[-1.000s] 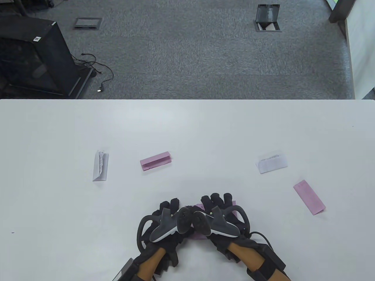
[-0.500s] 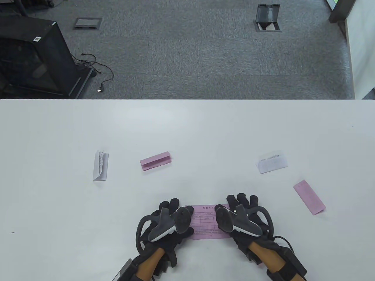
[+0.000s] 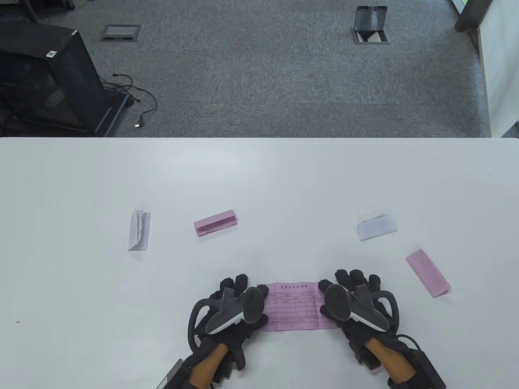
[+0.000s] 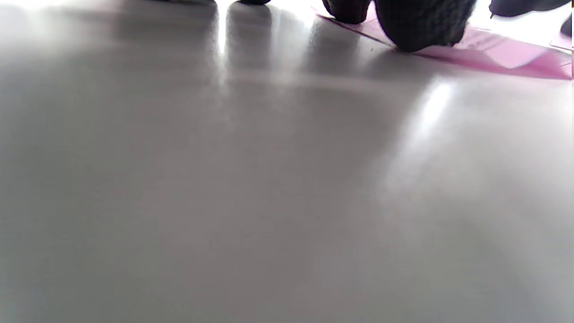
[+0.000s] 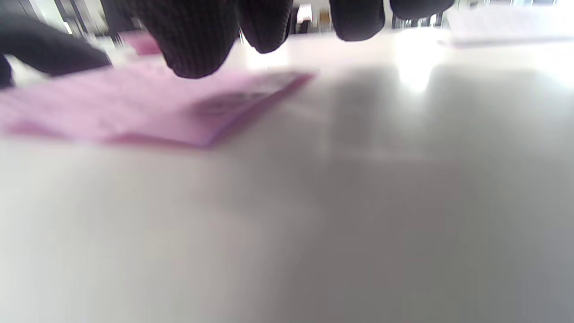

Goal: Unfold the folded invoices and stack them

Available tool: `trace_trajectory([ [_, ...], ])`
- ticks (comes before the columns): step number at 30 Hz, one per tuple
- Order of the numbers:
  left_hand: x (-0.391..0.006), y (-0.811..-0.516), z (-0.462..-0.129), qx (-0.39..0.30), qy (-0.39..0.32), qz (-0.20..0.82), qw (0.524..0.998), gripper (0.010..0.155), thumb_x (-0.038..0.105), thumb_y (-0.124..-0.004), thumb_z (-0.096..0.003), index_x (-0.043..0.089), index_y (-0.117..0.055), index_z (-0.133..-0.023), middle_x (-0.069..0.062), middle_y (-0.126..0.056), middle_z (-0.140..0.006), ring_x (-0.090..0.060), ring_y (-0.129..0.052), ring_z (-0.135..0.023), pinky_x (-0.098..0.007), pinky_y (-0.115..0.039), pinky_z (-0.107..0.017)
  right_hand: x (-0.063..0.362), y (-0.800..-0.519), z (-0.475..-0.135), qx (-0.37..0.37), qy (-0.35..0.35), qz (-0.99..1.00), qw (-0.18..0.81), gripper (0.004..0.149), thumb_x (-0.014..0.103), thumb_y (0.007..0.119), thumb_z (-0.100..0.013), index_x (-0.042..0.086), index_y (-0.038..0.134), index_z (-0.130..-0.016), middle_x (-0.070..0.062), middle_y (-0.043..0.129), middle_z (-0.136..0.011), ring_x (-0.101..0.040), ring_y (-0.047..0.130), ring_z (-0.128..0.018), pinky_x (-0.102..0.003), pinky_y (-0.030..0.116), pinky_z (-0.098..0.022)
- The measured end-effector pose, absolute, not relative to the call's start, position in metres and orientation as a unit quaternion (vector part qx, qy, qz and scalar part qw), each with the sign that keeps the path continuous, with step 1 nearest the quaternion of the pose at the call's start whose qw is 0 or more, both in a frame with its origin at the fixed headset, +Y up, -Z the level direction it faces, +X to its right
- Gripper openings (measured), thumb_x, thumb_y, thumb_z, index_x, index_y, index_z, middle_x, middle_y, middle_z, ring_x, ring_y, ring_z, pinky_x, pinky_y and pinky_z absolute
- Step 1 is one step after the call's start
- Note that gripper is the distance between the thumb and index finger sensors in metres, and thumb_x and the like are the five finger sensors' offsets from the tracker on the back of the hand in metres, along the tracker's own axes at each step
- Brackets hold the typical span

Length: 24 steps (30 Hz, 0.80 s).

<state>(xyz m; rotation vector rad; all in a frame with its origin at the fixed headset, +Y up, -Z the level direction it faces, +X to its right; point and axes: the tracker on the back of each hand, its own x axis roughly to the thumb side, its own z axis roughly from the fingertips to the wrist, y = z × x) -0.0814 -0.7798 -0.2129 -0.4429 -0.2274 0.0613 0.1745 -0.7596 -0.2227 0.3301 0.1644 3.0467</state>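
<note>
A pink invoice (image 3: 295,306) lies unfolded and flat on the white table (image 3: 259,182) near the front edge. My left hand (image 3: 239,302) presses on its left end, and its fingers (image 4: 421,22) rest on the pink sheet (image 4: 502,56) in the left wrist view. My right hand (image 3: 352,293) presses flat on its right end; its fingers (image 5: 197,40) touch the sheet (image 5: 148,107) in the right wrist view. Folded invoices lie around: a pink one (image 3: 215,222), a pink one (image 3: 428,273) at the right, a white one (image 3: 139,229) and a white one (image 3: 376,226).
The table's far edge (image 3: 259,138) drops to grey carpet. A black cabinet (image 3: 48,77) stands on the floor at the far left. A folded white invoice (image 5: 506,24) shows blurred at the right wrist view's top right.
My right hand slid to the right across the pink invoice, spreading it open from folded to full width. My left hand stayed on the left end.
</note>
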Motion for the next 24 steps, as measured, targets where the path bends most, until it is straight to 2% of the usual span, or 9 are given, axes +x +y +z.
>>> trace_trajectory([
  [3,-0.081,-0.78,-0.213,-0.22,-0.113,0.031,0.968,0.072,0.057,-0.069,-0.0507,0.044,-0.035,-0.113,-0.012,-0.016,-0.125,-0.047,-0.018,-0.109,-0.062,-0.034,-0.077,0.161,-0.747,-0.22,0.123,0.041,0.989,0.073,0.063,0.054,0.07,-0.046,0.036,0.053,-0.104,-0.018,0.045,-0.114,-0.054,0.039,-0.102,-0.08,0.031,-0.065],
  [6,-0.081,-0.781,-0.213,-0.223,-0.114,0.033,0.967,0.072,0.057,-0.068,-0.051,0.044,-0.034,-0.113,-0.012,-0.015,-0.124,-0.048,-0.016,-0.109,-0.062,-0.032,-0.077,0.132,-0.743,-0.22,0.156,0.06,0.984,0.065,0.062,0.055,0.069,-0.047,0.037,0.054,-0.104,-0.018,0.044,-0.115,-0.055,0.037,-0.103,-0.08,0.03,-0.065],
  [11,-0.081,-0.782,-0.213,-0.23,-0.115,0.039,0.965,0.072,0.057,-0.068,-0.0516,0.044,-0.033,-0.113,-0.012,-0.012,-0.124,-0.048,-0.013,-0.108,-0.062,-0.029,-0.077,0.086,-0.759,-0.223,0.193,0.118,0.974,0.019,0.064,0.056,0.069,-0.046,0.036,0.053,-0.105,-0.019,0.041,-0.115,-0.055,0.033,-0.103,-0.08,0.028,-0.065],
  [14,-0.081,-0.782,-0.213,-0.236,-0.116,0.042,0.964,0.072,0.057,-0.067,-0.0522,0.042,-0.032,-0.114,-0.012,-0.01,-0.124,-0.048,-0.011,-0.108,-0.062,-0.027,-0.076,0.073,-0.772,-0.224,0.198,0.134,0.971,-0.014,0.067,0.056,0.069,-0.046,0.035,0.05,-0.106,-0.019,0.04,-0.116,-0.056,0.032,-0.104,-0.08,0.028,-0.065],
  [24,-0.081,-0.783,-0.213,-0.239,-0.116,0.043,0.963,0.072,0.057,-0.066,-0.0522,0.044,-0.031,-0.113,-0.012,-0.009,-0.123,-0.047,-0.01,-0.107,-0.062,-0.026,-0.076,0.091,-0.775,-0.223,0.187,0.125,0.974,-0.031,0.065,0.055,0.07,-0.046,0.036,0.05,-0.105,-0.018,0.041,-0.115,-0.056,0.034,-0.103,-0.08,0.03,-0.065],
])
